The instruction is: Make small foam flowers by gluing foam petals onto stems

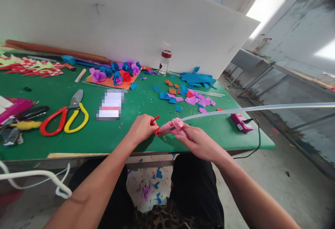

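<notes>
The red foam piece point(155, 120) is right at the nozzle end of the glue gun point(171, 127), touching or nearly touching it; I can't tell which. My left hand point(142, 128) is curled closed around the piece, thumb and forefinger pinching it, with a strip poking up above the knuckles. I judge the foam very light, soft and bendy. It would crush or crease easily, so a light fingertip pinch on the edge away from the gun tip looks best.

My right hand point(199, 142) is wrapped around the gun's handle, fingers closed on it and the body lying roughly level. The gun looks like small, hard plastic, easy to hold, and probably hot at the tip. A long clear glue stick point(261, 108) runs out of the back of the gun, far off to the right. It likely adds some leverage and wobble.

- The gun is low over the near edge of the green table point(104, 140).
- The red and yellow shears point(65, 115) lie well left of the gun.
- Beyond the gun and a bit left are foam flowers point(115, 74).
- A glass jar point(164, 62) stands straight beyond the gun.
- Purple scraps point(196, 99) lie beyond the gun to the right.
- A pink power box point(242, 122) is right of the gun.
</notes>
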Tool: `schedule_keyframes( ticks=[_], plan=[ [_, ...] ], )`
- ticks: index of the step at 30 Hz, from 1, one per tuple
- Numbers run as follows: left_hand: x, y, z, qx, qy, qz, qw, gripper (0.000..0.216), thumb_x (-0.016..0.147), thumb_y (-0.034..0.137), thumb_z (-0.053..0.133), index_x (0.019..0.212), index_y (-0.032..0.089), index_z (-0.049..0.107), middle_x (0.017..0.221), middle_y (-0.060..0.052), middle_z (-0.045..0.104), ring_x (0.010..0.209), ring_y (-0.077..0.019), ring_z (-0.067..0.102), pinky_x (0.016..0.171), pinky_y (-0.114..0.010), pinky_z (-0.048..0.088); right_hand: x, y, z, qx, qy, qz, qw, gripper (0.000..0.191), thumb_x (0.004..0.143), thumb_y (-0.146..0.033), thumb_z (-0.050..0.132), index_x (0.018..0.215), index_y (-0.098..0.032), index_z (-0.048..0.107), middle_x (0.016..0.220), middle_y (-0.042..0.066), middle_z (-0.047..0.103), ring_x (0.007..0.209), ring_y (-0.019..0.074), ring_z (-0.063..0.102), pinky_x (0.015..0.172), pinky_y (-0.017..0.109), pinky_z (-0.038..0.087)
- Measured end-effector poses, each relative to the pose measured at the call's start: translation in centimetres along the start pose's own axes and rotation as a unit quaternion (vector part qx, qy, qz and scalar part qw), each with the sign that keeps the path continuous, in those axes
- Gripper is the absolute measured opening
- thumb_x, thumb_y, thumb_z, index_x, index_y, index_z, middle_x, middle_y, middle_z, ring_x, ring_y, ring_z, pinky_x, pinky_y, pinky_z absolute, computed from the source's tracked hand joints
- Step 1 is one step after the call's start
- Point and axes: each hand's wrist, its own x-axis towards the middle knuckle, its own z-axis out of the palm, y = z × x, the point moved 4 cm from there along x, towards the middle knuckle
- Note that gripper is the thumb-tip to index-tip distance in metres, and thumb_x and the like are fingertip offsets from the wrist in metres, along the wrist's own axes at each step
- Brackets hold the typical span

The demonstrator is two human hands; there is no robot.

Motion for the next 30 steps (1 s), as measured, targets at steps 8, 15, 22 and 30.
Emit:
schedule_keyframes(
  ticks=[8, 15, 22, 30],
  plan=[
    [0.1, -0.1, 0.0, 0.007, 0.014, 0.004, 1.0, 0.016, 0.07, 0.024, 0.06, 0.062, 0.02, 0.073, 0.057, -0.003, 0.066, 0.057, -0.0154, 0.056, 0.054, -0.026, 0.032, -0.2, 0.4, -0.2, -0.011, -0.008, 0.008, 1.0, 0.025, 0.096, -0.031, 0.039, 0.091, -0.017, 0.059, 0.093, 0.008, 0.064, 0.078, 0.0195, 0.059, 0.074, 0.029, 0.041],
    [0.3, -0.3, 0.1, 0.025, 0.018, -0.017, 0.999, 0.014, 0.072, 0.026, 0.062, 0.066, 0.019, 0.072, 0.062, -0.003, 0.069, 0.061, -0.0157, 0.06, 0.056, -0.025, 0.034, -0.4, 0.6, -0.6, -0.012, -0.001, 0.009, 1.0, 0.027, 0.096, -0.032, 0.039, 0.092, -0.018, 0.061, 0.095, 0.009, 0.065, 0.083, 0.0215, 0.061, 0.077, 0.03, 0.042],
    [0.3, -0.3, 0.2, 0.022, 0.017, -0.026, 0.999, 0.015, 0.073, 0.027, 0.061, 0.065, 0.019, 0.072, 0.061, -0.003, 0.069, 0.059, -0.0158, 0.059, 0.054, -0.026, 0.033, -0.8, 1.0, -1.5, 0.045, 0.039, 0.026, 0.998, 0.023, 0.095, -0.034, 0.041, 0.097, -0.019, 0.058, 0.084, 0.005, 0.064, 0.074, 0.0191, 0.059, 0.068, 0.028, 0.042],
    [0.3, -0.3, 0.1, 0.021, 0.009, -0.019, 1.0, 0.016, 0.072, 0.026, 0.06, 0.064, 0.019, 0.072, 0.063, -0.004, 0.07, 0.061, -0.0163, 0.06, 0.056, -0.026, 0.035, -0.4, 0.6, -1.1, 0.051, 0.029, 0.022, 0.998, 0.018, 0.093, -0.033, 0.043, 0.087, -0.019, 0.053, 0.075, 0.001, 0.059, 0.064, 0.0155, 0.052, 0.06, 0.025, 0.037]
  ],
)
